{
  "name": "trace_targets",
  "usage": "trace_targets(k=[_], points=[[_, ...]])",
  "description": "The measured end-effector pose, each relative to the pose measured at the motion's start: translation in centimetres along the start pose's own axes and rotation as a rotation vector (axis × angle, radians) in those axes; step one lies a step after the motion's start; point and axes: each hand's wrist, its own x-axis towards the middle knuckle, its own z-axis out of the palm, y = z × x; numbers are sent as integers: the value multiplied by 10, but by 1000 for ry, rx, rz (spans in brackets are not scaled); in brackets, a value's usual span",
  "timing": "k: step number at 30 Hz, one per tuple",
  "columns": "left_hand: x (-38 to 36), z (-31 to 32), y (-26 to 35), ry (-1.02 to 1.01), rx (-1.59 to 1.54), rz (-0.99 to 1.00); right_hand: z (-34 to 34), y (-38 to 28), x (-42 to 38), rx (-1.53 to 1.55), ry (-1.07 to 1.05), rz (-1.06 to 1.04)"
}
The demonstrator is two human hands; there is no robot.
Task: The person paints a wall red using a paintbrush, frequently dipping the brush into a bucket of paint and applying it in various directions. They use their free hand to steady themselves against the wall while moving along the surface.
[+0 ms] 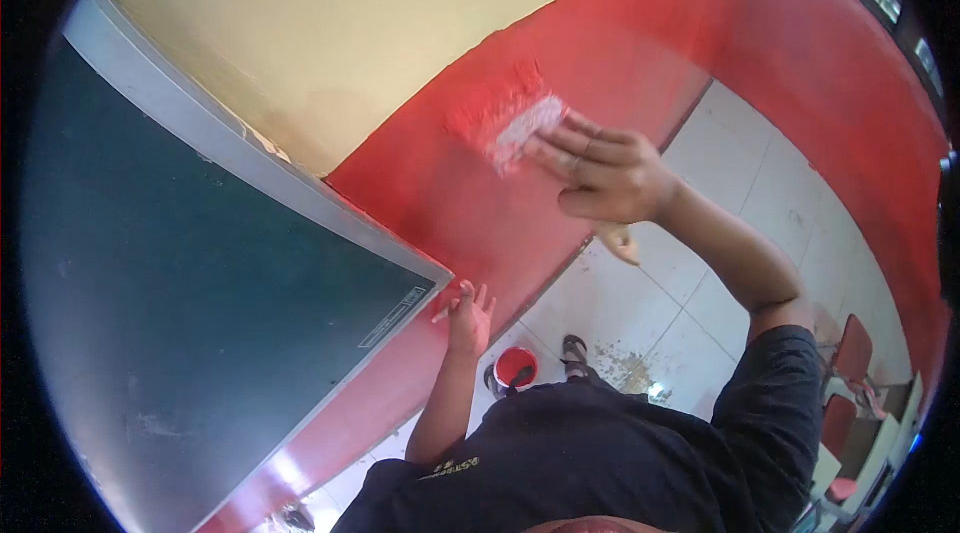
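Observation:
My right hand (610, 173) is closed around a wide paintbrush (530, 128) and is smeared by motion. The brush's bristles are coated red and lie against the red part of the wall (640, 43), just under its border with the cream paint. A pale wooden handle end sticks out below the palm. Lower left, my left hand (470, 323) is raised near the corner of the dark green board (230, 263), its fingers apart and nothing visible in it. A bucket of red paint (516, 366) stands on the floor by my feet.
Pale floor tiles (650, 283) carry a patch of stains or debris (630, 368). Red chairs (852, 353) and desks stand at the right. A grey frame (200, 83) edges the board, and windows show at the upper right.

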Motion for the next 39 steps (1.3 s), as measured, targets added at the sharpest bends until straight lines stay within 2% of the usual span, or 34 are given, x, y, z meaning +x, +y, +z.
trace_targets(k=[3,5,8,11,13,15,19,21,25,28,30,34,36,37,39], points=[[-2,5,1,20,13,56,26,-2,-42,96,-243,-187],[-1,7,-2,40,10,85,19,-4,-46,102,-230,-229],[-1,5,-5,78,30,131,-25,11,-2,32,-24,-132],[1,14,-8,104,15,144,-11,27,4,-61,-99,-147],[3,21,-4,146,21,141,11,16,-24,-68,-141,-239],[6,25,1,175,11,140,19,-2,-46,219,-390,-258],[13,18,-1,178,36,123,10,22,-26,390,-452,-170],[12,24,-2,206,8,135,-23,44,13,250,-129,-113],[11,27,2,209,1,131,-31,26,9,23,23,-158],[8,39,5,284,-36,119,30,5,-46,15,-211,-196],[12,34,8,267,-64,112,45,-9,-63,275,-451,-250],[12,34,6,293,-74,84,9,19,-25,198,-457,-244],[12,38,7,303,-73,92,-18,32,4,95,-84,-151],[11,38,6,312,-74,102,-18,30,4,100,-88,-152],[10,37,5,296,-66,102,-21,21,2,-68,71,-136]])
